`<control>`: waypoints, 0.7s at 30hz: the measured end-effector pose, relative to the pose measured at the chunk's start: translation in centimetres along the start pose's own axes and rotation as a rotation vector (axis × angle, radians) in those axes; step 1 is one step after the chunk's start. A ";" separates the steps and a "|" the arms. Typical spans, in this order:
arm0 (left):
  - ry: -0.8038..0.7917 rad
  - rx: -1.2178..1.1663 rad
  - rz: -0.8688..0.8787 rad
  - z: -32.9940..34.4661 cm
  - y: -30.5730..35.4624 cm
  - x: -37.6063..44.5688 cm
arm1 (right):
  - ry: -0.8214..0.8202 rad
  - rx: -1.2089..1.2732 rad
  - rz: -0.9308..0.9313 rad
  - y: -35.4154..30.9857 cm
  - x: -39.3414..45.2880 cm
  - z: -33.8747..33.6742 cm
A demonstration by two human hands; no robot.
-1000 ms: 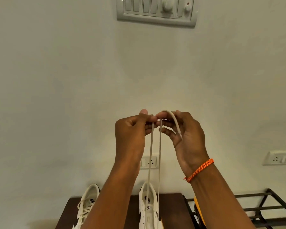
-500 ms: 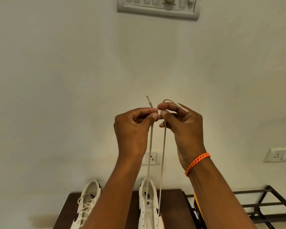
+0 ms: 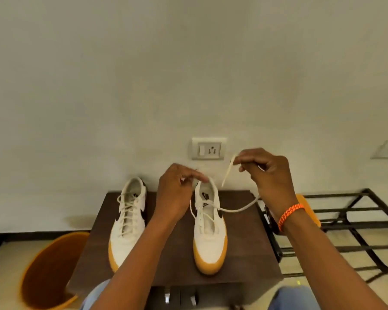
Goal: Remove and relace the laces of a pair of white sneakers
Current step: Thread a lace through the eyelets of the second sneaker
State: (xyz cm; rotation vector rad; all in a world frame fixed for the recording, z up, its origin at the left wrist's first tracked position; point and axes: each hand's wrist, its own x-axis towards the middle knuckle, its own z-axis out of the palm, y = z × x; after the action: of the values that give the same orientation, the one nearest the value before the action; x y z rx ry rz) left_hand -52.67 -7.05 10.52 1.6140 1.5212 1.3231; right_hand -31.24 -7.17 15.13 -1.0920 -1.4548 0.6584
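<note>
Two white sneakers with tan soles stand on a small dark table (image 3: 244, 242). The left sneaker (image 3: 128, 222) is fully laced. The right sneaker (image 3: 210, 229) has its cream lace (image 3: 235, 209) threaded only through some eyelets. My left hand (image 3: 175, 193) hovers over that shoe's collar and pinches one lace end. My right hand (image 3: 269, 173), with an orange band on its wrist, pinches the other end above and right of the shoe; the tip dangles down and a slack loop runs back to the eyelets.
An orange bin (image 3: 47, 271) stands on the floor to the left of the table. A black metal rack (image 3: 345, 224) is on the right. Wall sockets (image 3: 208, 148) sit behind the shoes. My knees in blue trousers (image 3: 293, 296) are at the bottom edge.
The view has tilted down onto the table. Both hands dropped from chest height, where they held the lace ends together, and moved apart over the right sneaker.
</note>
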 end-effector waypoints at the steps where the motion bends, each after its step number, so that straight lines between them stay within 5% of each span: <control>1: -0.049 0.077 -0.067 0.6 -2.4 -0.8 | -0.009 -0.019 0.044 2.0 -0.9 0.0; 5: -0.257 0.359 -0.242 2.7 -9.0 -4.8 | -0.047 -0.098 0.251 8.6 -5.1 1.1; 9: -0.362 0.545 -0.213 4.0 -11.1 -6.0 | -0.050 -0.230 0.357 12.5 -7.8 2.7; 21: -0.233 0.537 -0.257 6.2 -10.9 -6.0 | -0.197 -0.568 0.378 15.1 -10.9 6.4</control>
State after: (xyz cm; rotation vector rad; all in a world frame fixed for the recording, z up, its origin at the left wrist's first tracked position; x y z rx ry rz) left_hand -50.73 -9.14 -3.11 1.7267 1.9577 0.5904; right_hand -34.33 -9.55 -4.12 -1.8157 -1.6719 0.6407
